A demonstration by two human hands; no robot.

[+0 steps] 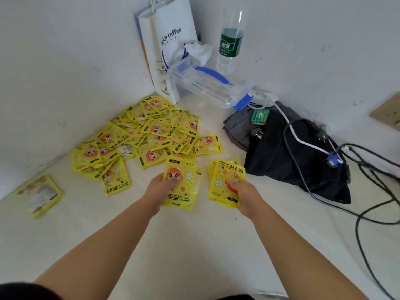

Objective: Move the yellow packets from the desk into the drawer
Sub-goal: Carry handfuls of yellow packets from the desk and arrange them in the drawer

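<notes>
A heap of several yellow hand-warmer packets [149,135] lies on the white desk [194,245] toward the back left corner. My left hand [161,187] grips a small stack of yellow packets [184,189], thumb on the top one. My right hand [242,194] grips a second stack of yellow packets [225,180], thumb pressed on its face. Both stacks sit just in front of the heap, side by side. One more yellow packet [39,193] lies alone at the far left. No drawer is in view.
A white coffee paper bag [171,40], a clear plastic box with blue clips [207,85] and a green-labelled bottle [230,42] stand in the back corner. Dark cloth [287,152] with a white cable and black cables [368,213] fills the right side.
</notes>
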